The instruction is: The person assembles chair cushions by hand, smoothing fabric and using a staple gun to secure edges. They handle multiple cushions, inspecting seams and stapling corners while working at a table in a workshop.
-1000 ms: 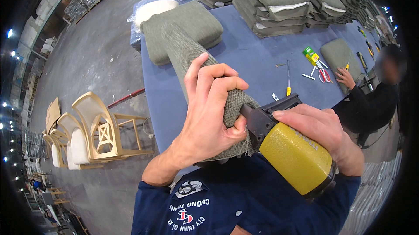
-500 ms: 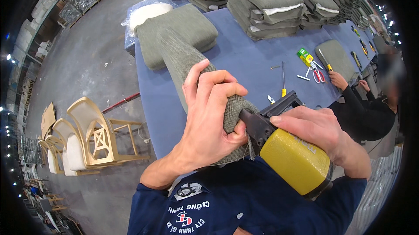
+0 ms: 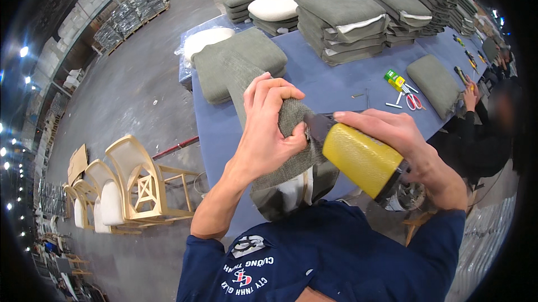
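My left hand [image 3: 268,125] is closed around a bunched fold of grey-green woven fabric [image 3: 297,165], thumb pressing near its edge. The fabric stretches up to a grey-green cushion [image 3: 255,58] on the blue-covered table [image 3: 224,156]. In my right hand [image 3: 395,139] is a yellow and black staple gun [image 3: 361,156]. Its dark nose meets the fabric beside my left thumb; whether it touches is blurred. Below the fold, close to my chest, hangs a dark piece with a white strip [image 3: 288,193].
Stacks of grey-green cushions [image 3: 342,10] and white cushions [image 3: 274,6] line the table's far side. Red-handled scissors [image 3: 413,102], a green-yellow box [image 3: 394,79] and a loose cushion [image 3: 433,84] lie rightward. A co-worker [image 3: 485,139] sits at right; wooden chairs [image 3: 131,173] stand left.
The staple gun has turned so its yellow body faces up and its black magazine is hidden. The dark piece with the white strip has come into sight. The co-worker's hands have moved off the loose cushion.
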`<state>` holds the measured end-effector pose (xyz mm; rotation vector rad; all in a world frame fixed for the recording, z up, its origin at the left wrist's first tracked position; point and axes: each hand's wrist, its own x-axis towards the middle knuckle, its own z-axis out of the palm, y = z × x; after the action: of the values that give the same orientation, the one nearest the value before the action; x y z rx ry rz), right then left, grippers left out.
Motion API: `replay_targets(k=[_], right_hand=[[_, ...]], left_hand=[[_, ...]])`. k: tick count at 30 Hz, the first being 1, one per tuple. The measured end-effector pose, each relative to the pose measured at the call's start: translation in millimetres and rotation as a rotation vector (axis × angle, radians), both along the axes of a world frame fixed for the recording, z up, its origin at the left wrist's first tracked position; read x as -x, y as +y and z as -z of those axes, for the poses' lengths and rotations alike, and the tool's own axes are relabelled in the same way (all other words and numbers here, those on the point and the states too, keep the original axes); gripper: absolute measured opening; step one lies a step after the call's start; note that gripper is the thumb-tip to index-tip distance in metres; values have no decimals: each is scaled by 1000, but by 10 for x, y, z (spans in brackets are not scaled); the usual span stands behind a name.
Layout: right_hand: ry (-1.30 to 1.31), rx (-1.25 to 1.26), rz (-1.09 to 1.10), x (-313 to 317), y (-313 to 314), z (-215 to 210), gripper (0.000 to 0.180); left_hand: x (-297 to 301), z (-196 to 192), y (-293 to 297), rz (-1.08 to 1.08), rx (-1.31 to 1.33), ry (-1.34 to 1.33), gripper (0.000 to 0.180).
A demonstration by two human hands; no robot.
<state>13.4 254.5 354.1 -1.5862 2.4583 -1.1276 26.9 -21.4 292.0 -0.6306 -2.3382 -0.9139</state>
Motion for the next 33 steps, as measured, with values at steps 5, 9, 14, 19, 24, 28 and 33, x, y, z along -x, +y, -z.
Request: replay_targets(k=[5,9,14,19,24,28,33], right_hand=[[100,92,140,9,331,247,85],[55,64,327,354,727,746,74],[-251,-10,627,994,1456,1991,75],[-152,-81,751,1451,2221,3353,80],[-227,-249,877,1619,2420,4238,90],[-248,-333,857,1533,2365,4342,92],[-182,-333,911,1743,2421,4554,88]], left_hand=[[-119,-51,-228,22,-64,-39,54],[-252,-97,-351,13,-142,-79,52],[-314,-92,-484,49,-168,-76,41],[-300,-97,-441,33,-135,-45,39],[-380,-168,-310,-65,-136,-69,37],[-435,-177,-259,-158,-186,-80,34],[-439,-130,-200,-256,-295,-13,31]])
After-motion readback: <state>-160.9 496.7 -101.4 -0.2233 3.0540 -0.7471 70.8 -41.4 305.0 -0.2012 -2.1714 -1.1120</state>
